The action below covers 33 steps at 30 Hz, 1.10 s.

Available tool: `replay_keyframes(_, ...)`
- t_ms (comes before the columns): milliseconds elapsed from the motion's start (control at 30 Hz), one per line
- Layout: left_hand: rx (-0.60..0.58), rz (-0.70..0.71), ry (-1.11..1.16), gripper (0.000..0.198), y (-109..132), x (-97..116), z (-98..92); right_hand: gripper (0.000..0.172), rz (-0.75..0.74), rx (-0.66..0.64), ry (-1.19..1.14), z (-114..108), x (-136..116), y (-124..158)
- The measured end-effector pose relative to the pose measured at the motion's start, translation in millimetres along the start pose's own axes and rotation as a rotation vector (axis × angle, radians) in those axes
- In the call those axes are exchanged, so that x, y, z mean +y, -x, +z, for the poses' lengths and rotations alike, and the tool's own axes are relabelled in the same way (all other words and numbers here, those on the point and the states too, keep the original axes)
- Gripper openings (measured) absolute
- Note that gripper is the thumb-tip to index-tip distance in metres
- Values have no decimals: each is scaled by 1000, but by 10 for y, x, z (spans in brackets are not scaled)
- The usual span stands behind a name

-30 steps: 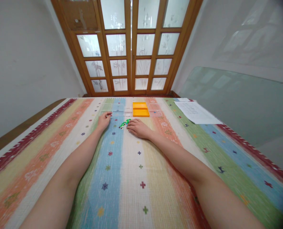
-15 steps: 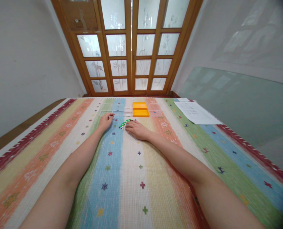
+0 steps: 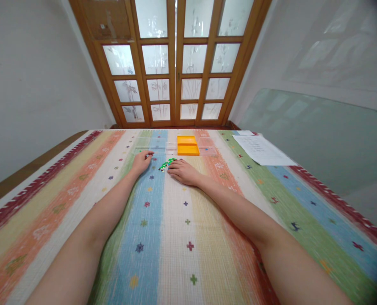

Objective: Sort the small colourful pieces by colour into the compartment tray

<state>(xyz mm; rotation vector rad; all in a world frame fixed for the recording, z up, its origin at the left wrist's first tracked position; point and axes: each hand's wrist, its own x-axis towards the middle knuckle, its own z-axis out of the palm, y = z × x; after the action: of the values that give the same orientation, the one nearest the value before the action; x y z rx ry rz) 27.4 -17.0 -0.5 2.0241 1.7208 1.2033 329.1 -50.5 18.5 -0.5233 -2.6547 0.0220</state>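
- Our left hand [image 3: 141, 161] rests on the striped cloth [image 3: 176, 237] with its fingers curled. Whether they pinch something tiny, we cannot tell.
- Our right hand [image 3: 184, 171] lies open and flat, palm down. Its fingertips are right at the little heap of green pieces [image 3: 166, 164].
- The heap sits between our two hands, near the yellow tray [image 3: 187, 145].
- The pieces look small and loose, so a careless nudge from either hand could scatter them. We judge they would be hard to find on so busy a pattern.
- Our forearms press on the cloth, so dragging them could bunch it and shift the heap and the tray.
- The sheet of paper [image 3: 261, 149] lies well apart, so we see little risk there.
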Motion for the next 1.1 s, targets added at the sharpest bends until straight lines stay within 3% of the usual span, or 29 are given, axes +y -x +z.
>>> replay_keyframes(300,-5,24,-13,31,-6,-27,13,30,38,40,-2,27,4,9)
replay_keyframes(433,-14,33,-25,32,-9,-37,16,27,73,113,-38,-8,44,19)
replay_keyframes(733,-24,44,-7,31,-2,-22,11,17,315,311,-113,16,258,99)
replay_keyframes(1100,-25,38,8,30,2,-11,9,15,383,412,-263,8,263,73)
